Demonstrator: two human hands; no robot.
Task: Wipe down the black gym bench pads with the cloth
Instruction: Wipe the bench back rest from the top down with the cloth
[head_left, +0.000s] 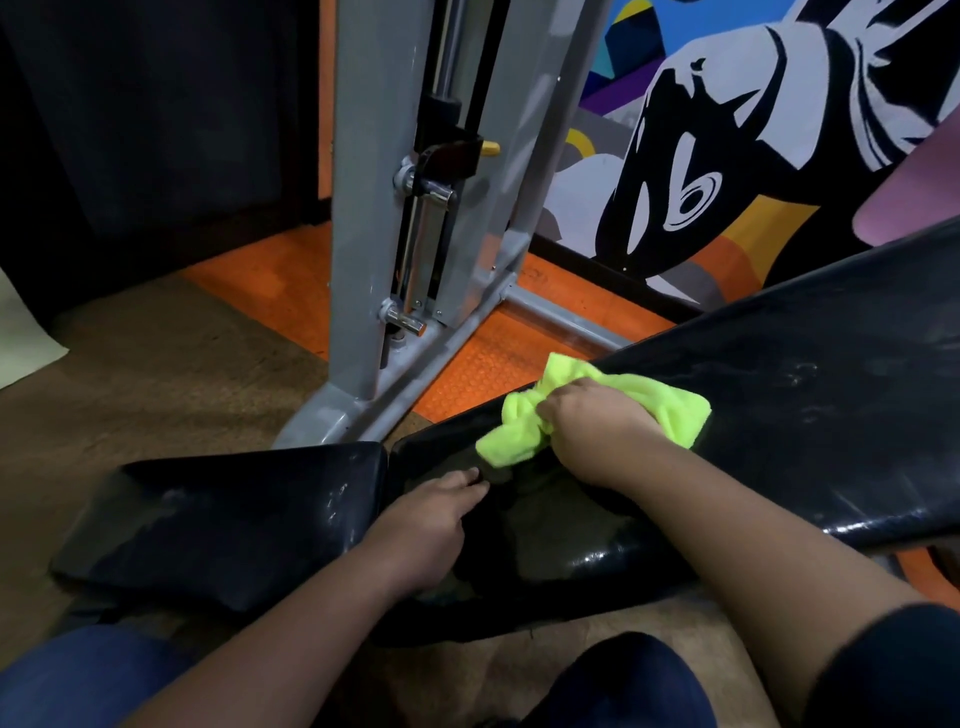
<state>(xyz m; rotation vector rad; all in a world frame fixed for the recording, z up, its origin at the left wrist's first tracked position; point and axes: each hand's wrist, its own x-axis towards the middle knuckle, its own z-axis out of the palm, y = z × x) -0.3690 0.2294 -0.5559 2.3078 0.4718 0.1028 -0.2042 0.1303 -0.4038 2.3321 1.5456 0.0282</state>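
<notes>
Your right hand (592, 426) is clenched around the bunched lime-green cloth (524, 421), pressing it onto the lower end of the long back pad (779, 415), which slopes up and away to that hand's right. Bunching the cloth likely gives you a firm wad to scrub with, though loose folds spill out on both sides of your fist.

Your left hand (431, 519) lies released, fingers straight, on the same pad just short of the cloth, beside the gap to the seat pad (234, 514); it seems to be bracing you and steadying the surface while the other hand wipes.

The seat pad sits to the left of your left hand, shiny in patches. No container is in view: no bucket or spray bottle near either hand.
</notes>
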